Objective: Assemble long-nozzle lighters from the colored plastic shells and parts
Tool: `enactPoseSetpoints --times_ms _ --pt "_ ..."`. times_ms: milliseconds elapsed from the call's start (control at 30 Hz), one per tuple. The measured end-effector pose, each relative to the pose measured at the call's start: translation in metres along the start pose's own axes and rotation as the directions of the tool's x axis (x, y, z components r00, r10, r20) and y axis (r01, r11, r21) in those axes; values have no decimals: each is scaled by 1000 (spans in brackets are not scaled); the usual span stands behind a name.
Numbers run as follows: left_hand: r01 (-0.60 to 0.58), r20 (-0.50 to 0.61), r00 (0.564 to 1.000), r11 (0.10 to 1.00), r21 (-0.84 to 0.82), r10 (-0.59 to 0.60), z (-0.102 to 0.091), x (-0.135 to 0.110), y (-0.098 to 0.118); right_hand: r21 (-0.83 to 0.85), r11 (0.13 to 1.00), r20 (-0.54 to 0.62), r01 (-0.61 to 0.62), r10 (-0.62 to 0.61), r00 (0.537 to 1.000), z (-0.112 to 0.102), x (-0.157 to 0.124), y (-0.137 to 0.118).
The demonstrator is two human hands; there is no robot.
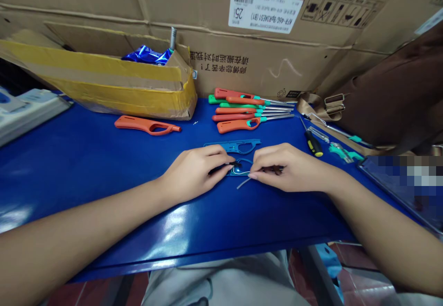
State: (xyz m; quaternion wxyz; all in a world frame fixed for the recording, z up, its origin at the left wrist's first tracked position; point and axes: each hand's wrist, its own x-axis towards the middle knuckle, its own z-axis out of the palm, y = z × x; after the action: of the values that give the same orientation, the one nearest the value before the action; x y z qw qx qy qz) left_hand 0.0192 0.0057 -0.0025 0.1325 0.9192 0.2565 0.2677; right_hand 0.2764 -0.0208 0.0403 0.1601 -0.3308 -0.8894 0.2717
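Note:
My left hand [197,170] and my right hand [284,167] rest on the blue table [104,167], both pinched on a blue lighter shell half [240,170] with small black and metal parts and a thin tube sticking out below. A second blue shell half [233,146] lies just beyond the hands. An orange shell half [147,124] lies alone to the left. A pile of orange and green long-nosed lighters [245,110] sits behind.
An open taped cardboard box [104,84] with blue foil inside stands at the back left. Large cartons [259,29] wall the back. A black-and-yellow screwdriver [313,143], teal parts [341,151] and a brown bag [398,98] are on the right.

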Motion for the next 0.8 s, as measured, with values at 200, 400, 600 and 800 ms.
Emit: enactPoseSetpoints --times_ms 200,400,600,800 --pt "-12 17 1000 1000 -1 12 0 -1 1 -38 995 -299 -94 79 951 17 11 6" --pt "-21 7 1000 1000 -16 21 -1 0 2 -136 988 -262 -72 34 964 28 11 13" --pt "-15 -7 1000 1000 -18 15 -1 0 2 -212 976 -250 44 -98 963 25 11 15" --pt "20 23 1000 999 -29 -19 -2 0 5 -279 954 -193 111 -169 967 19 7 17"
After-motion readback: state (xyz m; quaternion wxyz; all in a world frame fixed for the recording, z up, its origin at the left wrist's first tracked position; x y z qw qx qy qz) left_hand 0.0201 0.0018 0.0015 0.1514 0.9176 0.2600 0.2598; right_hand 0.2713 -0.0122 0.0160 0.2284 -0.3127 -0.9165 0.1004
